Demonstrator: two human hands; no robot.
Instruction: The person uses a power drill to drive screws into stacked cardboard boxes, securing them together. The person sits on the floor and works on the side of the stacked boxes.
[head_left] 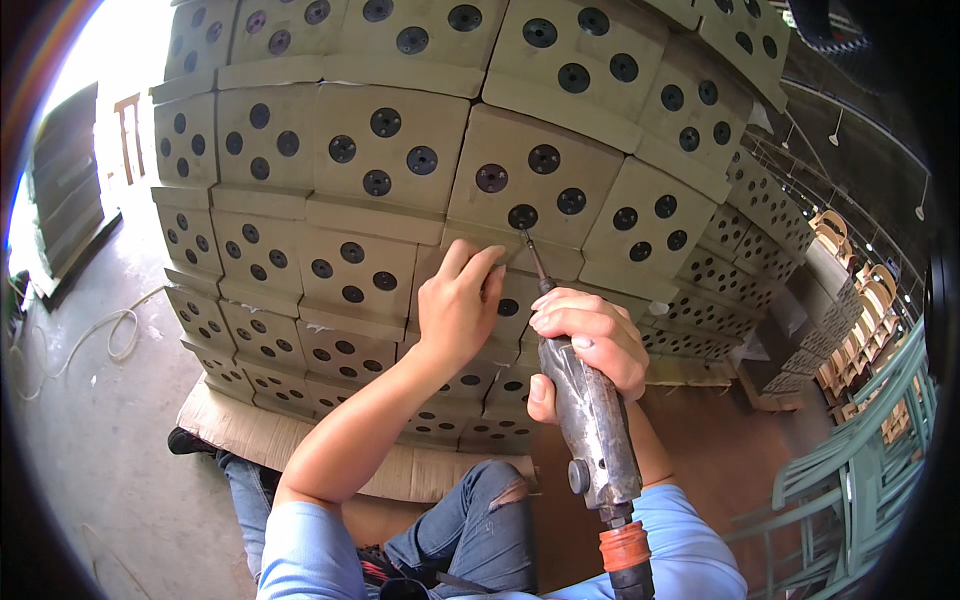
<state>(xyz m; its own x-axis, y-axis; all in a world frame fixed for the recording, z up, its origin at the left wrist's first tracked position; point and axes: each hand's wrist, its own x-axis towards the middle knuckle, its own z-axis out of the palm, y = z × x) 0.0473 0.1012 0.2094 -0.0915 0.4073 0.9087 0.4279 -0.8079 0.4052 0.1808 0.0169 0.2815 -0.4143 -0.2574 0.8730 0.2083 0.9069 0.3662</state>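
My right hand [598,335] is wrapped round a worn metal air screwdriver [590,420], which slants up and away from me. Its long thin bit [537,262] meets the lowest black round plate [523,217] on a beige square panel [520,140] in the stack ahead. My left hand [458,300] is raised beside the bit, close to the panel edges. Its fingers are curled together, and whatever they may hold is too small or hidden to make out. Other panels around bear similar black round plates, such as one [571,201] just right of the bit.
Panels are stacked in a tall wall before me, above a flattened cardboard sheet [400,472]. An orange coupling [625,547] joins the tool's lower end. Green metal frames [865,470] and wooden chair parts [870,310] stand at right. A pale hose [110,320] lies on the left floor.
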